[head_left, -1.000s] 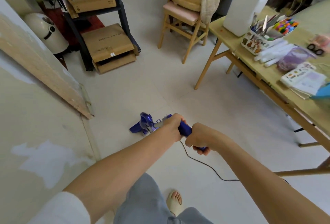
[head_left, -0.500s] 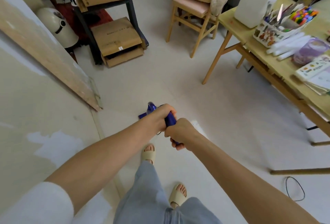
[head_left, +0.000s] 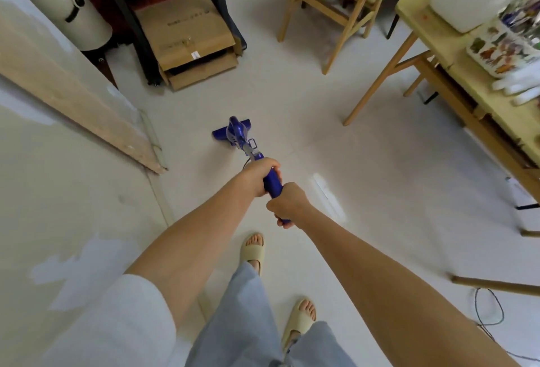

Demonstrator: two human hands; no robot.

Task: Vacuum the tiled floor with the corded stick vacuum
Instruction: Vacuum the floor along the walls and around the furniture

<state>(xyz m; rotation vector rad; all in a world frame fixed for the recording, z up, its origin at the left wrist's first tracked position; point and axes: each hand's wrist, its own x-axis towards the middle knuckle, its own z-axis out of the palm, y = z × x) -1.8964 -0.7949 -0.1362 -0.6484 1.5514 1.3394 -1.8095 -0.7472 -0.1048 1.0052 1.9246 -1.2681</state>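
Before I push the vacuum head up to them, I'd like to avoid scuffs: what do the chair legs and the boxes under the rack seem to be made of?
The chair legs look like light, smooth-finished wood: pale yellow colour, squared rails. The boxes under the black rack look like plain matte brown cardboard, with flaps and a small label. The vacuum head looks like glossy blue plastic.
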